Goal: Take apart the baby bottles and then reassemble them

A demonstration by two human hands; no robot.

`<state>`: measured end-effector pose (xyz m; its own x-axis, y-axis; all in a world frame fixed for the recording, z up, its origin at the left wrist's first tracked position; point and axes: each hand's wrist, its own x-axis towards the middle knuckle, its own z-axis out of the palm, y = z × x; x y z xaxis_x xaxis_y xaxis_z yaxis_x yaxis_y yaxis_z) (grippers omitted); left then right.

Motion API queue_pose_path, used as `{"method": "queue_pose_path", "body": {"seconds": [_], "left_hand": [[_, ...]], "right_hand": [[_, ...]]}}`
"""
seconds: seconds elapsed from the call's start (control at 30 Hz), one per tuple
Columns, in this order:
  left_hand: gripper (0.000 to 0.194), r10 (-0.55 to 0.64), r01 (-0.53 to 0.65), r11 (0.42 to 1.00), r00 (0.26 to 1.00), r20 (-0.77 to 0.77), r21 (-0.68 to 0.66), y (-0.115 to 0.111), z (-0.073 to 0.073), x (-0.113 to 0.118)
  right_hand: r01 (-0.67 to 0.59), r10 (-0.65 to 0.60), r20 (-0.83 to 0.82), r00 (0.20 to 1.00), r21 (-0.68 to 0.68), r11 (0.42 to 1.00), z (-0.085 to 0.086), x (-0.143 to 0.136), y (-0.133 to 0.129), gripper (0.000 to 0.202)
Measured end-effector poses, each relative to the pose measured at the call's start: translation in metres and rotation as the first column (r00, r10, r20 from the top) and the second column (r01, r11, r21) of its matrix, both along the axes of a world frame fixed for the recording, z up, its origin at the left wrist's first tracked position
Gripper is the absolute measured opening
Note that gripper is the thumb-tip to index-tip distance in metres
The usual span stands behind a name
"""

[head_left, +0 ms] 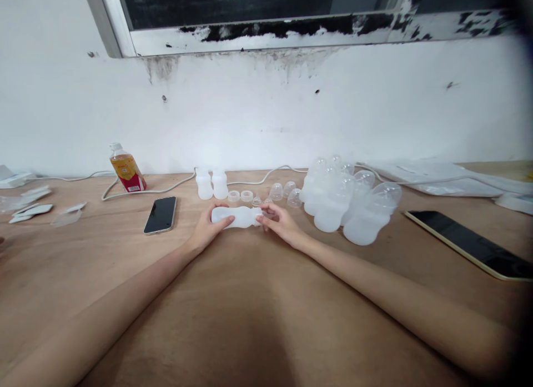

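Steadying a frosted bottle [239, 216] sideways at 12 o'clock over the worktop [233, 303], the left fingers [224, 222] curl round its base end, while the right fingers [268, 223] are pinched close about the neck, which points to 3 o'clock; whether they also grip a separate piece, I cannot tell. Work on the neck seems the step in hand, calling next for a firm left hold and careful alignment, with two rings [234, 199] just beyond at 12 o'clock
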<state>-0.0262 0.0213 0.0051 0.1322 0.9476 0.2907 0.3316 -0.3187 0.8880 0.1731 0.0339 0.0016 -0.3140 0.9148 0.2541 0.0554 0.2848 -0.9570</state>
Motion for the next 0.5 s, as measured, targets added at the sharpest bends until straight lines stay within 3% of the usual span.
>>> {"method": "queue_pose_path", "body": {"seconds": [0.23, 0.37, 0.5], "left_hand": [[0.04, -0.098, 0.126, 0.976, 0.983, -0.157, 0.176, -0.005, 0.0015, 0.0003], [0.04, -0.123, 0.164, 0.958, 0.976, -0.181, 0.234, -0.0045, -0.0007, 0.0004], [0.043, -0.105, 0.131, 0.976, 0.983, -0.151, 0.172, -0.0008, -0.0026, -0.0001]], "right_hand": [[0.074, -0.065, 0.129, 0.989, -0.066, 0.995, -0.0037, 0.0022, 0.0022, 0.039], [0.057, -0.053, 0.19, 0.98, -0.014, 0.998, -0.0029, 0.0051, 0.0007, 0.041], [-0.041, 0.038, 0.044, 0.998, 0.057, 0.998, 0.0025, 0.0095, -0.0024, 0.035]]}}
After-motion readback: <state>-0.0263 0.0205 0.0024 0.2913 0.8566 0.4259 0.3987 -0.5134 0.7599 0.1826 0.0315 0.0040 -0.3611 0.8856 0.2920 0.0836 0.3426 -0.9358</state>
